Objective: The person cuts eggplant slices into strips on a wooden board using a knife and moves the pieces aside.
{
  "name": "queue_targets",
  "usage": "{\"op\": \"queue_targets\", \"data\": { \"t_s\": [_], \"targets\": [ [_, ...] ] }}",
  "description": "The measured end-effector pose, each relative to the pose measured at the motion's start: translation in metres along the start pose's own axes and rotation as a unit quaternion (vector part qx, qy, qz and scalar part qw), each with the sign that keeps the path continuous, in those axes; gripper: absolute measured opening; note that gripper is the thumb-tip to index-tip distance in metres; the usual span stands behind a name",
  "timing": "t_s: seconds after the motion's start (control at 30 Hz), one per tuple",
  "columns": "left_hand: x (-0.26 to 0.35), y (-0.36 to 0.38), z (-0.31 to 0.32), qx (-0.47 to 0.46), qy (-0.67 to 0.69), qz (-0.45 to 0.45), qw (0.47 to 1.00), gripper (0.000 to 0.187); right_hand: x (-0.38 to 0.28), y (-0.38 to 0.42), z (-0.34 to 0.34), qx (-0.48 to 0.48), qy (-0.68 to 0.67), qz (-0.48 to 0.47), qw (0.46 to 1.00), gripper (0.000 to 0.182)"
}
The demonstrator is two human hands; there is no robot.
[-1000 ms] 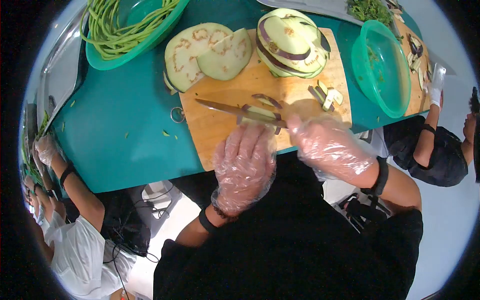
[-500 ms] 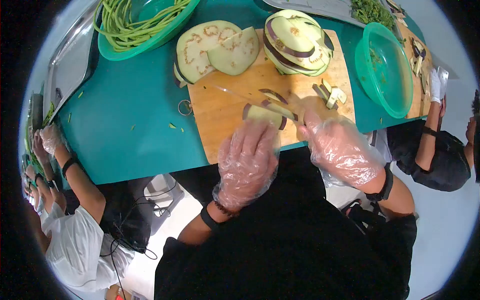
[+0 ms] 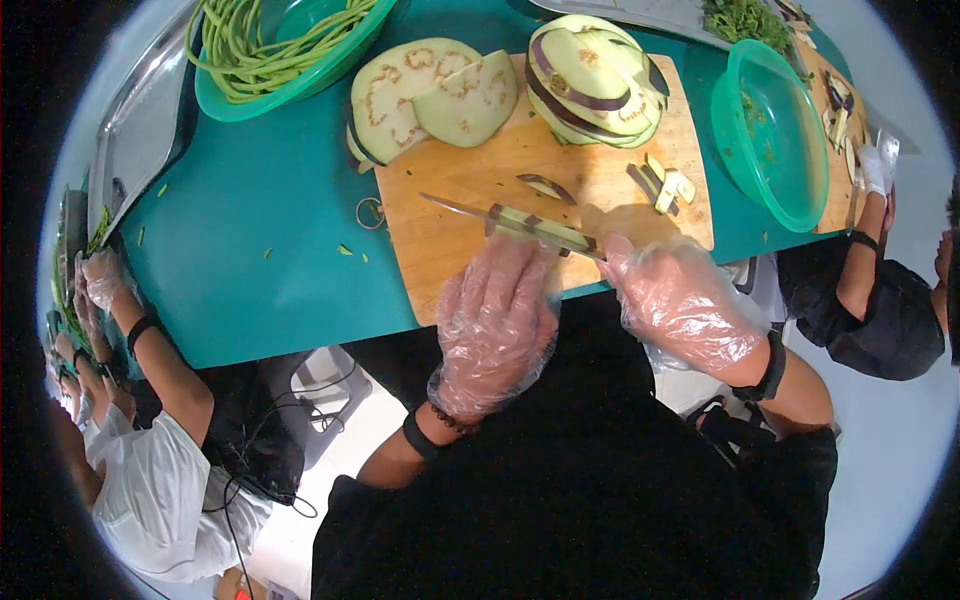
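Note:
My right hand [image 3: 688, 305], in a clear plastic glove, is closed round the handle of a knife [image 3: 452, 206]. Its blade points left and lies along an eggplant piece [image 3: 548, 230] on the wooden cutting board [image 3: 415, 265]. Gloved too, my left hand [image 3: 497, 325] presses its fingertips on that piece, close to the blade. Beyond the knife lies one dark-skinned eggplant strip [image 3: 547, 188]. Several short cut pieces [image 3: 664, 186] rest at the board's right. At the back are overlapping round eggplant slices [image 3: 465, 100] and a stacked pile of slices [image 3: 592, 80].
A green basin of long beans [image 3: 285, 60] stands back left, beside a metal tray [image 3: 140, 120]. At the right is another green basin [image 3: 770, 140], with chopped greens [image 3: 745, 25] behind. Other people work on both sides; a gloved hand at right [image 3: 870, 170] is near a cleaver [image 3: 886, 150].
The knife has come down and toward me, its blade now against the eggplant piece, with a narrow strip on its far side. My left hand has barely moved.

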State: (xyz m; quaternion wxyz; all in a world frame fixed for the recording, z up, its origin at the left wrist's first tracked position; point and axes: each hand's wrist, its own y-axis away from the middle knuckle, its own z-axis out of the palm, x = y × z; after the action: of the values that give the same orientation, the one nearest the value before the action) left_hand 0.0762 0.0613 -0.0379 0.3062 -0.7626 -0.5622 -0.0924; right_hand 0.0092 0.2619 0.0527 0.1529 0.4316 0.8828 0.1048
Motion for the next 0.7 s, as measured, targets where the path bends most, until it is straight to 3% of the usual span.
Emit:
{"op": "queue_targets", "data": {
  "t_s": [0.2,0.3,0.6,0.7],
  "targets": [
    [0.001,-0.001,-0.002,-0.002,0.001,-0.004,1.0,0.054,0.008,0.004,0.01,0.048,-0.034,0.001,0.998,0.016],
    [0.0,0.001,-0.001,-0.009,-0.006,-0.007,1.0,0.055,0.01,0.004,0.007,-0.006,-0.019,0.017,1.0,0.016],
    [0.0,0.0,-0.001,-0.014,-0.006,-0.009,1.0,0.055,0.01,0.007,-0.001,-0.01,-0.022,0.02,1.0,0.018],
    [-0.002,0.003,0.001,-0.018,-0.015,-0.005,1.0,0.056,0.012,0.011,-0.001,0.019,0.036,-0.017,0.999,0.057]
  ]
}}
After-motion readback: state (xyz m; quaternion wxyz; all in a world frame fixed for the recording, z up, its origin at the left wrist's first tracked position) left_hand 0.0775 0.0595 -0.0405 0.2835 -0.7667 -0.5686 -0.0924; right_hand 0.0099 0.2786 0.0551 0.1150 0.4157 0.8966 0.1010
